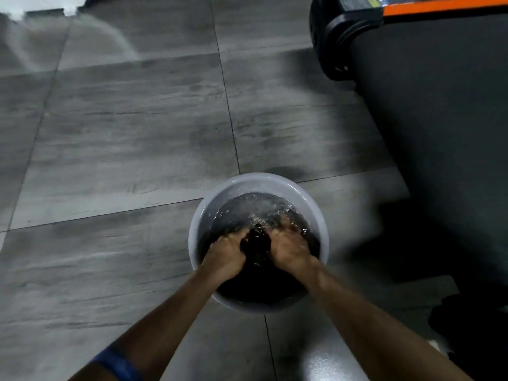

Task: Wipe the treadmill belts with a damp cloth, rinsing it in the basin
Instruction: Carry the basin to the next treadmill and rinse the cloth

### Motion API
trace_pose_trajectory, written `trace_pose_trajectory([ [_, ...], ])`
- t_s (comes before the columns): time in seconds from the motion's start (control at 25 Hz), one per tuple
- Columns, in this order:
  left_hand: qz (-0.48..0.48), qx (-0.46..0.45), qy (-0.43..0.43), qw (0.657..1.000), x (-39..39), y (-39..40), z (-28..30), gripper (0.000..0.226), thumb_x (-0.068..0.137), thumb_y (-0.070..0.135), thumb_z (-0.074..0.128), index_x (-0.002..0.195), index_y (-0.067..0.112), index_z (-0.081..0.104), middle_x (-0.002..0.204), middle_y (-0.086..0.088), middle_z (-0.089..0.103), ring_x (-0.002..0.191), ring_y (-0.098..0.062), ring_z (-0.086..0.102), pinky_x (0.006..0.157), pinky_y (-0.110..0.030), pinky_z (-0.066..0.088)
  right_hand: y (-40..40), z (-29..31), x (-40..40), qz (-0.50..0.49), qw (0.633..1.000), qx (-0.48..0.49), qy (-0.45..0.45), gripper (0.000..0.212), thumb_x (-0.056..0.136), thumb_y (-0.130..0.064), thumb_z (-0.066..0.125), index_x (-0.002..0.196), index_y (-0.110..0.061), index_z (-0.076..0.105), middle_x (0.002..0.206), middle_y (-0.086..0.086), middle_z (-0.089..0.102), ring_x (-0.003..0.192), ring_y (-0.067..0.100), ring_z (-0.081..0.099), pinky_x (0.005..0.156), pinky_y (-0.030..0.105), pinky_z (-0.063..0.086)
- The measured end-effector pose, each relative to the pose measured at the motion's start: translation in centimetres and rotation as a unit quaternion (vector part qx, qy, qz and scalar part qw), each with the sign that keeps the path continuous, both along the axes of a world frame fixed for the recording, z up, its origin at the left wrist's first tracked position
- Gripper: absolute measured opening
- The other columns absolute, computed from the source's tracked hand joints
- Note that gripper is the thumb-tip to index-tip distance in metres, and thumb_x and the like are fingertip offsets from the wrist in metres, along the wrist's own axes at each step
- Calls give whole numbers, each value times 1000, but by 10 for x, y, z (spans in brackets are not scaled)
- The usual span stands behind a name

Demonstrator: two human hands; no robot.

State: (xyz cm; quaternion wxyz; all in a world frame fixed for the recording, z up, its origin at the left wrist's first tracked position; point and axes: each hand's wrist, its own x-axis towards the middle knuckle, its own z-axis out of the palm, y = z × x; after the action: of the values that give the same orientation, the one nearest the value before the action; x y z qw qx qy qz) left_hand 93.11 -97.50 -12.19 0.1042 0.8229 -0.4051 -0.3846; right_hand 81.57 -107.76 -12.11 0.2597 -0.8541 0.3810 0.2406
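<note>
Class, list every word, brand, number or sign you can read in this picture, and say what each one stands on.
No text can be read.
Treadmill: the yellow-green label at its top edge is too blurred to read.
Blue wristband on the left forearm: no print shows.
White basin: no marking shows.

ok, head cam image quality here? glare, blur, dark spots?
Head view: dim overall; glare patch on floor tiles bottom centre, blown-out white top left; treadmill side sinks into shadow; motion blur on splashing water around both hands in the basin; wide-angle bends tile lines.
</note>
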Motion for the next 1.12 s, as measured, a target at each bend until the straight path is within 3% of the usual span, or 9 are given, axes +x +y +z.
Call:
trace_pose_trajectory([
  [0.08,277,-17,216,936,-1,-10,6,43,93,26,52,135,29,56,131,-5,61,116,-25,59,102,-34,45,1,18,4,-230,948,176,-134,49,88,-6,51,135,-20,56,112,0,71,99,10,66,82,20,52],
  [0.16,439,-11,377,815,-4,-17,14,37,93,46,49,111,20,69,103,-8,72,92,-25,65,80,-36,54,14,47,8,-342,868,246,-264,44,79,4,51,112,-17,71,64,-14,67,56,-7,58,52,10,44],
  [0.24,467,-34,460,754,-7,-18,22,45,95,54,43,94,19,71,85,-8,72,77,-22,66,64,-30,54,28,74,10,-296,873,206,-328,38,72,-7,57,98,-28,75,77,-15,71,71,-8,63,66,12,47],
  [0.36,446,-153,555,685,-11,-15,25,56,103,28,32,69,14,74,68,-5,69,65,-14,68,60,-22,54,46,90,7,-132,923,50,-358,37,71,-27,61,106,-38,66,107,-14,64,99,6,60,92,23,47],
  [0.48,443,-202,582,652,-13,-13,25,50,102,15,31,78,8,75,75,-8,70,69,-17,70,61,-24,57,47,84,5,-153,920,63,-355,52,79,-39,71,127,-41,52,128,-10,44,116,8,47,105,29,38],
  [0.6,434,-228,519,701,-13,-14,28,27,101,16,39,106,6,63,91,-12,69,75,-22,70,64,-32,59,46,67,5,-192,911,67,-358,58,81,-57,67,133,-41,46,135,-7,42,123,11,44,107,31,35],
  [0.84,425,-175,327,825,-18,-27,43,31,104,25,40,88,14,64,64,-9,64,44,-12,52,36,-21,39,30,34,-2,-209,898,33,-387,37,99,-47,47,122,-21,60,119,0,68,113,13,60,105,35,41],
  [0.96,253,-151,52,954,-5,-19,25,36,104,33,36,100,10,63,98,-24,67,81,-31,66,80,-44,52,16,21,-6,-141,947,28,-289,43,103,-43,39,130,-15,57,129,9,64,123,24,55,108,31,34],
  [1.12,60,-69,-126,988,-2,-12,7,42,95,32,38,131,13,49,135,-17,46,120,-38,48,103,-45,39,4,4,-6,-71,991,-2,-114,55,97,-35,50,148,-25,32,154,9,30,137,34,30,115,39,24],
])
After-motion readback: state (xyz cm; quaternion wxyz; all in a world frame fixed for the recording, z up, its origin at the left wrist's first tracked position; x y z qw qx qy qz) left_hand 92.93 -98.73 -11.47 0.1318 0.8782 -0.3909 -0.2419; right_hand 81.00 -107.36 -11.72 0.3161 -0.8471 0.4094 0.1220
